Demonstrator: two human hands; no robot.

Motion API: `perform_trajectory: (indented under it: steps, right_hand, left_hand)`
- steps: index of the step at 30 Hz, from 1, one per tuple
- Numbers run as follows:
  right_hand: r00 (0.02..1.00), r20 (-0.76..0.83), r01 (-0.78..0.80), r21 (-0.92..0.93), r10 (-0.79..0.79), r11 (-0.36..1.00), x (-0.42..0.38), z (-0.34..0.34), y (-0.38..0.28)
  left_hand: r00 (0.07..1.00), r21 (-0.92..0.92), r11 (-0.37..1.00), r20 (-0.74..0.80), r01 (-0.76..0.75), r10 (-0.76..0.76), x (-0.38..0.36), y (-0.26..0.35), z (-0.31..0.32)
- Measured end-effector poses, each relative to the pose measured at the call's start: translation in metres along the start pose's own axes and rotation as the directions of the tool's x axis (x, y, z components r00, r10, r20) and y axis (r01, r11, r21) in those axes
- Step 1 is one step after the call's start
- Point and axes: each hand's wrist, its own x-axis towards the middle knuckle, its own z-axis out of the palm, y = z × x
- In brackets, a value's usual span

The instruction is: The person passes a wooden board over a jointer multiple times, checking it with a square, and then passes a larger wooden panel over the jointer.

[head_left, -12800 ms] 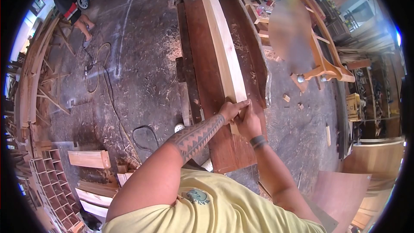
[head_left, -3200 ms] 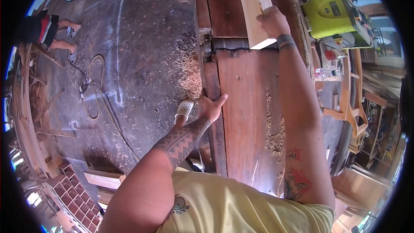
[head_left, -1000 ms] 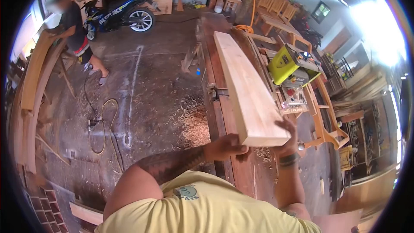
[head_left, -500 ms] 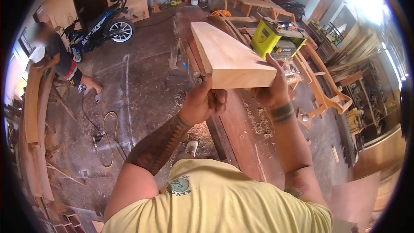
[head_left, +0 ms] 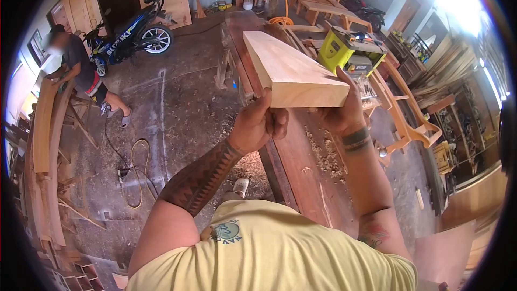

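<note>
A thick pale wooden board (head_left: 296, 67) is held up in front of me, its near end grain facing my body and its length running away. My left hand (head_left: 258, 120) grips the near left corner, thumb on the side and fingers curled below. On the opposite side, my right hand (head_left: 344, 109) holds the near right corner, thumb along the edge and fingers underneath, partly hidden. Below the board lies a long reddish-brown plank (head_left: 304, 170), apart from it.
A green planer (head_left: 350, 51) stands beyond the board, near a wooden frame (head_left: 404, 110). Left are curved timbers (head_left: 46, 129) with another person (head_left: 81, 64) beside them. A motorcycle (head_left: 126, 40) is parked behind. A cord (head_left: 141, 172) and wood shavings (head_left: 328, 156) lie on the floor.
The view has shifted slightly, and the board with both hands sits a little further right in it. Both hands keep their hold on the board.
</note>
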Motion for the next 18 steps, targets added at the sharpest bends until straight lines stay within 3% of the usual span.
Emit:
perform_trajectory:
  steps: [18]
  right_hand:
    - [0.999, -0.029, 0.034, -0.062, -0.036, 0.998, -0.003, 0.013, 0.003]
  left_hand:
    - [1.0, 0.021, 1.0, -0.011, -0.023, 0.023, -0.001, 0.003, 0.0]
